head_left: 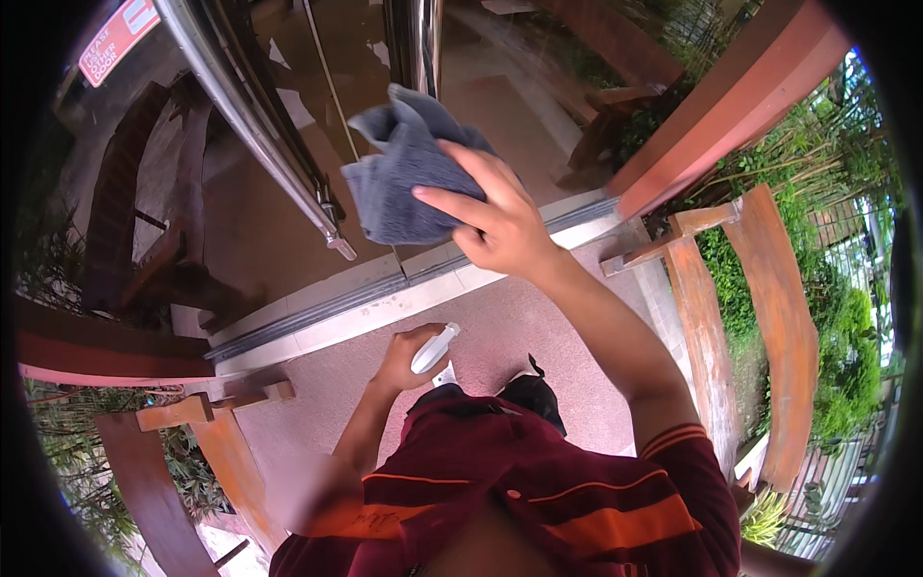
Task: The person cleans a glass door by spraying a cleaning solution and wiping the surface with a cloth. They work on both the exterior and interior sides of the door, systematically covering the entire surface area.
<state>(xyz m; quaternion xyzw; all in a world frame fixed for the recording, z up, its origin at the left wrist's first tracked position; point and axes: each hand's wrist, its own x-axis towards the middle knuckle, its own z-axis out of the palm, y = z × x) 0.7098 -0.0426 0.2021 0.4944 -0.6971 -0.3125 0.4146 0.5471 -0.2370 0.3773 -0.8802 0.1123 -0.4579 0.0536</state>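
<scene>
A bunched dark grey cloth is in my right hand, fingers spread across its back. My right arm reaches forward, and the cloth is up at the glass door; whether it touches the pane I cannot tell. Low in front of my body, my left hand is wrapped round a white spray bottle. Only the bottle's rounded top and a bit below it show; the rest is hidden by my hand. Left of the cloth runs a long metal door handle.
A metal track and pale sill run along the door's foot. Wooden benches stand at the right and left. Reddish posts flank the door. A red and white sign is on the left glass. Plants grow behind the benches.
</scene>
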